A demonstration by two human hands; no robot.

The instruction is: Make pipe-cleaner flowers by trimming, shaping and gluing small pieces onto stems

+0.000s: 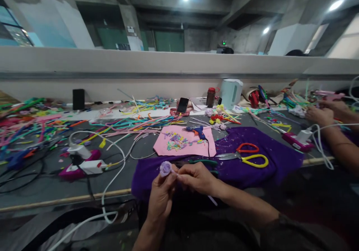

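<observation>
My left hand [162,195] pinches a small lilac flower [165,168] that looks made of fuzzy pipe cleaner, holding it upright above the table's front edge. Beside it, my right hand [198,178] is closed, thumb and finger pressed together at the flower's base on a lilac pipe cleaner [212,200], whose tail shows below the hand. Just behind my right hand lie green-handled pliers [204,162], partly hidden. To the right, scissors [238,156] with one red and one yellow handle rest on a purple cloth [259,140].
On a pink sheet [162,146] lie pipe-cleaner scraps and a blue glue gun [199,132]. Power strips [81,165] and white cables lie left. A phone [183,104], red-lidded bottle [211,97] and kettle [231,94] stand behind. Another person's hands [319,114] work at far right.
</observation>
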